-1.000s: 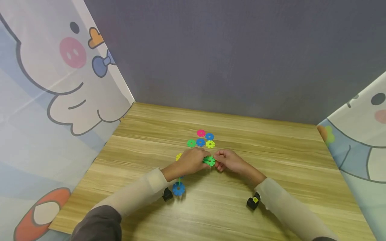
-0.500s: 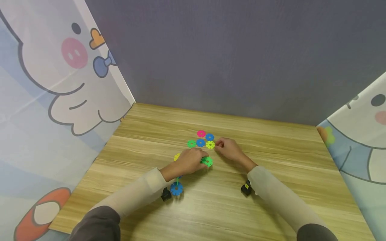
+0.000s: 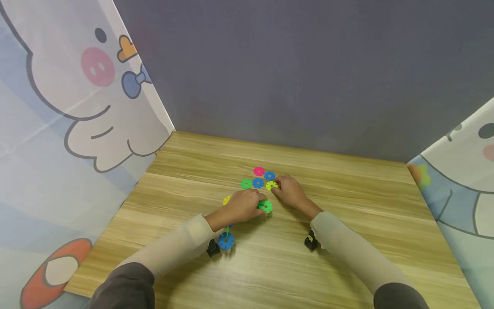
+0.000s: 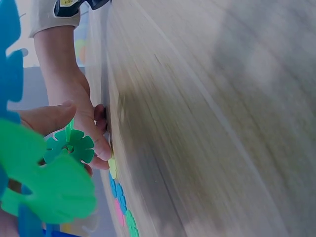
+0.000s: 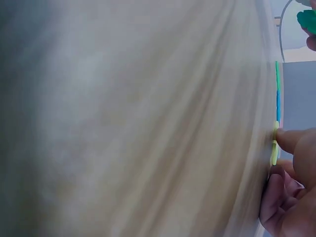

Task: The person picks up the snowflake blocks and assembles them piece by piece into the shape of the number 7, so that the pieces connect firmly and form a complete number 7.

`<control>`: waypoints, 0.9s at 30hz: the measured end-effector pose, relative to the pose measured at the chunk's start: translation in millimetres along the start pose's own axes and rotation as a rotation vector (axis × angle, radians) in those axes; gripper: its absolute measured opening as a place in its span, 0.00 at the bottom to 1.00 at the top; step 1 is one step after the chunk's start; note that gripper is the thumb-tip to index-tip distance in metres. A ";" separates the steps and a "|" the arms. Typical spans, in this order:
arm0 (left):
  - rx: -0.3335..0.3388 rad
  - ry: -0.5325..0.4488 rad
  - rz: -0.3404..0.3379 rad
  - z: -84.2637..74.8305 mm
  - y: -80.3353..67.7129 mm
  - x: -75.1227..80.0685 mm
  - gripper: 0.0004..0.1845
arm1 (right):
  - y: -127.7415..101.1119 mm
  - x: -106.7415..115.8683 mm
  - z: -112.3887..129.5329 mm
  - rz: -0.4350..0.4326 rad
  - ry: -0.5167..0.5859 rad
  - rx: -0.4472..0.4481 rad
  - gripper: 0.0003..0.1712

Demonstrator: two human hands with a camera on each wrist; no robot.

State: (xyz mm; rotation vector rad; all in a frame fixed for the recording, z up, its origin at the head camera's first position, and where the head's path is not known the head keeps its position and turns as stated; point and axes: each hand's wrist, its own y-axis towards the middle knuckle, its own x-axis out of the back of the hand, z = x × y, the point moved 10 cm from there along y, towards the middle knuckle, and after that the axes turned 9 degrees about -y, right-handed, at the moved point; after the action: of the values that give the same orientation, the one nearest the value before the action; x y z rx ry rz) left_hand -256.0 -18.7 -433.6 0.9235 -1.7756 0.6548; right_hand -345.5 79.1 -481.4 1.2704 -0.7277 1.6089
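Now right hand (image 3: 290, 193) pinches yellow disc (image 3: 271, 185) mid-tabletop; left hand (image 3: 242, 207) grips green disc (image 3: 265, 206); tabletop (image 3: 347, 180) edges well apart.

Both forearms wear snug, pale beige sleeves that end at the wrists, leaving the left hand (image 3: 241, 207) and right hand (image 3: 290, 193) bare. Higher up, darker grey cloth covers each arm. A small black camera is strapped under each wrist; the right one carries a yellow-green mark
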 end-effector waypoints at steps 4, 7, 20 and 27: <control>-0.007 0.000 -0.003 -1.0 0.4 0.4 0.22 | 0.0 -0.9 -3.6 0.007 0.015 -0.018 0.19; -0.016 -0.005 -0.007 -2.4 0.4 1.1 0.22 | 0.0 -0.5 -6.3 0.009 0.040 -0.037 0.21; -0.014 -0.009 -0.007 -2.2 3.4 -0.6 0.22 | -11.6 7.7 -9.7 0.016 0.151 0.000 0.11; -0.012 -0.018 -0.006 -1.9 5.4 -1.5 0.20 | -23.6 12.4 -7.0 0.053 0.146 0.051 0.08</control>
State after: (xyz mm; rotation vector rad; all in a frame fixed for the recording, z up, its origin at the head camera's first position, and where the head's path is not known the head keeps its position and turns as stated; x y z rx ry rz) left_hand -259.1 -13.8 -434.4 0.9290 -1.7905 0.6326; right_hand -327.1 98.2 -473.8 1.1642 -0.6379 1.7524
